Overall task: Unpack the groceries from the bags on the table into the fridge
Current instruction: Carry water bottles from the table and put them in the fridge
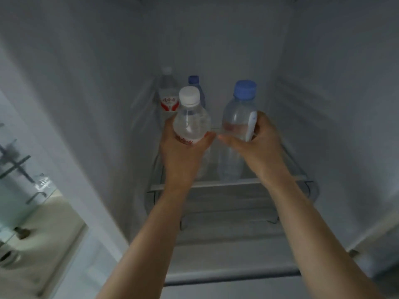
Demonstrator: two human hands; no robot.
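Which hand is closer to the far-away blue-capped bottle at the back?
Left. The left hand sits just in front of the small blue-capped bottle at the back; the right hand is farther right.

Home kitchen, seen from inside an open fridge

Past the right hand [257, 145] and left hand [183, 152] rise the fridge's pale walls [334, 104], with a glass shelf [226, 182] just below them holding 4 water bottles [167, 93]. Far left of the left hand, outside the fridge, lies a light tiled floor [43, 223].
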